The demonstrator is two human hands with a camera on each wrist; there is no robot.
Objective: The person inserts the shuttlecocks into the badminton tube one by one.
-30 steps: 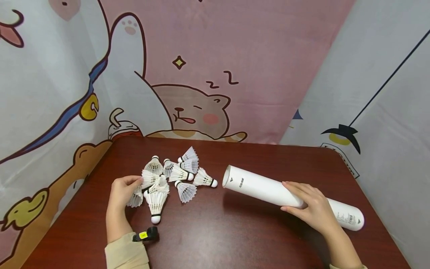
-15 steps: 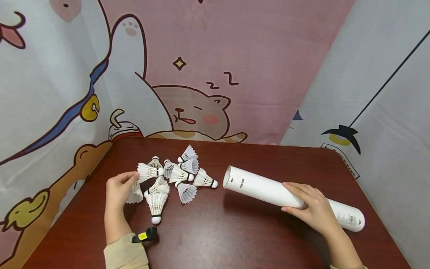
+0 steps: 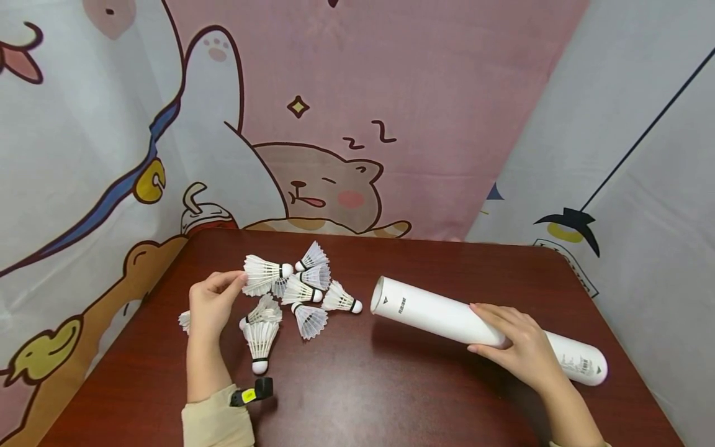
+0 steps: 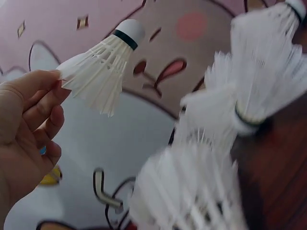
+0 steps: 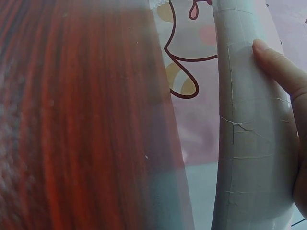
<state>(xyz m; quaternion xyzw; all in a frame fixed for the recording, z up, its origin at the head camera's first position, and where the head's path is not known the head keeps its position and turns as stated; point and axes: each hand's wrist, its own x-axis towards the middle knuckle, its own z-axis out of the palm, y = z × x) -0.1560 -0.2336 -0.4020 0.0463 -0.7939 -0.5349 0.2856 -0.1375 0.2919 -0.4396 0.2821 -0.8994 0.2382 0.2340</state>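
My left hand (image 3: 215, 304) pinches a white shuttlecock (image 3: 265, 273) by the edge of its feather skirt, its cork pointing right. In the left wrist view that shuttlecock (image 4: 103, 72) is up off the table, cork upward, between thumb and fingertips. Beside and below it lie several other shuttlecocks (image 3: 259, 338), some overlapping. My right hand (image 3: 519, 344) grips a long white tube (image 3: 430, 307) around its middle; the tube slants, its open end facing left toward the pile. The right wrist view shows creases along the tube (image 5: 254, 129) under the thumb.
The dark red-brown table (image 3: 357, 391) spreads under everything. A cartoon-printed cloth (image 3: 430, 124) hangs behind it and along the sides. One shuttlecock (image 3: 185, 321) lies left of the pile, mostly hidden by the left hand.
My left hand has lifted a shuttlecock from the pile, its cork turning to the right, and carried it slightly up and right. The right hand and the tube have barely moved.
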